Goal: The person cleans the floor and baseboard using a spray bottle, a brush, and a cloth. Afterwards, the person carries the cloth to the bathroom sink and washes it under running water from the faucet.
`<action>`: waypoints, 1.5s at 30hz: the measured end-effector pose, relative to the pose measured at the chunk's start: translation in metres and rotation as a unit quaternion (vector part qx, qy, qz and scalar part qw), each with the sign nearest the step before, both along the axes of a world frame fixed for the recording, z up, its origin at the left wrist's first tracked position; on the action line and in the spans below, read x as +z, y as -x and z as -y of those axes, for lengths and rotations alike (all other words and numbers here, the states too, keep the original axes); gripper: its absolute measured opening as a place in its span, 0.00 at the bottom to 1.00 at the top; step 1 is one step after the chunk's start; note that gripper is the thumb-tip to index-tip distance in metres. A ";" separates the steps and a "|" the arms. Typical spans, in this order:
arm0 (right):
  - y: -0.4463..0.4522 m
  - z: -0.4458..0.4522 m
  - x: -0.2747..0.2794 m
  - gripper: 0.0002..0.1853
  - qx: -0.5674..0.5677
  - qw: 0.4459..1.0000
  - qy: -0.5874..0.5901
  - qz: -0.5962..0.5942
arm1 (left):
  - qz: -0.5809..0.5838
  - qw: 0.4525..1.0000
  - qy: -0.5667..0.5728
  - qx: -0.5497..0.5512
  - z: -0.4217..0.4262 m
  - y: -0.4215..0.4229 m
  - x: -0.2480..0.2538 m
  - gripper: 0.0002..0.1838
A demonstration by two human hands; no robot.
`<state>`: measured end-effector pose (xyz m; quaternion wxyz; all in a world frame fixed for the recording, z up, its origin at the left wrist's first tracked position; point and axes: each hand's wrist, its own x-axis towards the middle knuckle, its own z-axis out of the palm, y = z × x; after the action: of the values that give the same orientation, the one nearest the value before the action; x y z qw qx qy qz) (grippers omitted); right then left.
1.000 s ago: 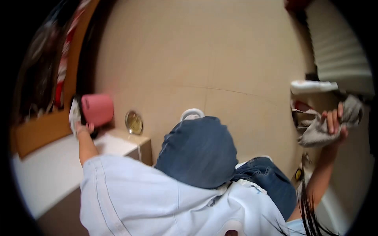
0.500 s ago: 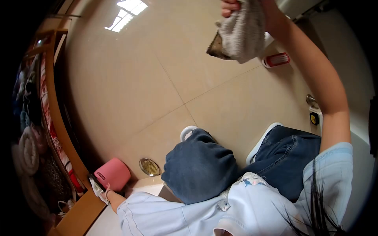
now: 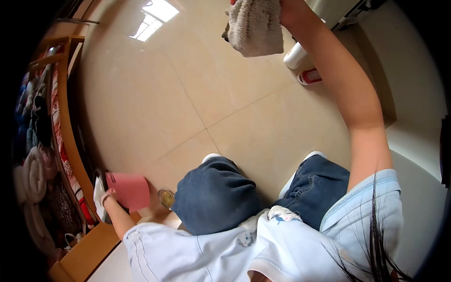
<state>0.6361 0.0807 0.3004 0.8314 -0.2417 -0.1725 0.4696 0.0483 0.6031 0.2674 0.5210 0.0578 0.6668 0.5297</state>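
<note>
A grey cloth (image 3: 256, 28) with a dark edge hangs over the floor at the top of the view, gripped by my right hand (image 3: 287, 10), which is partly cut off by the frame. At the lower left, my left hand (image 3: 108, 193) is closed on a white object (image 3: 98, 197) that I cannot make out, next to a pink bin (image 3: 131, 190). My left arm reaches down past my knee.
A round metal floor drain (image 3: 166, 198) lies right of the bin. An open wooden cabinet (image 3: 70, 127) with folded textiles stands at the left. A white object (image 3: 295, 55) and a red and white item (image 3: 310, 77) are on the tiled floor (image 3: 225, 98).
The cloth in my right hand has moved from the far right to the top middle, over the floor. My left hand stays by the pink bin, and the view has turned.
</note>
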 end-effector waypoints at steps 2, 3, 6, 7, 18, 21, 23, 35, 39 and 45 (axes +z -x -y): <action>0.001 0.003 0.009 0.09 0.033 0.999 -0.030 -0.008 | 0.058 0.998 0.003 -0.039 0.018 -0.044 0.006 0.18; 0.002 0.004 0.010 0.09 -0.002 1.000 -0.019 0.000 | 0.083 0.994 0.006 -0.066 0.031 -0.063 0.010 0.19; 0.006 0.014 0.017 0.10 -0.097 0.994 -0.005 0.050 | 0.161 0.963 0.033 -0.214 0.074 -0.105 0.014 0.21; 0.005 0.017 0.018 0.10 -0.076 0.996 -0.018 0.047 | 0.163 0.956 0.039 -0.240 0.092 -0.119 0.016 0.20; 0.034 0.029 0.052 0.09 -0.044 0.885 0.334 0.321 | 0.104 0.683 0.097 -0.717 0.230 -0.224 -0.004 0.17; 0.045 0.018 0.053 0.10 0.081 0.869 0.343 0.348 | -0.002 0.656 0.064 -0.752 0.244 -0.242 -0.009 0.17; 0.057 0.005 0.046 0.09 0.078 0.885 0.308 0.339 | -0.052 0.608 0.060 -0.790 0.252 -0.252 -0.006 0.16; 0.081 -0.016 0.054 0.14 0.379 0.918 0.114 0.041 | -0.577 0.022 -0.750 -0.323 0.314 -0.351 0.102 0.44; 0.097 -0.027 0.047 0.13 0.404 0.911 0.083 -0.015 | -0.436 0.025 -0.850 -0.294 0.310 -0.399 0.092 0.44; 0.109 -0.027 0.058 0.10 0.224 0.912 0.275 0.208 | -0.345 0.024 -0.792 -0.502 0.319 -0.407 0.107 0.23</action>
<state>0.5273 0.1077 0.3585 0.5504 -0.5076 -0.2551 0.6118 0.4557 0.2843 0.3745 0.0027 0.9321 -0.2529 0.2594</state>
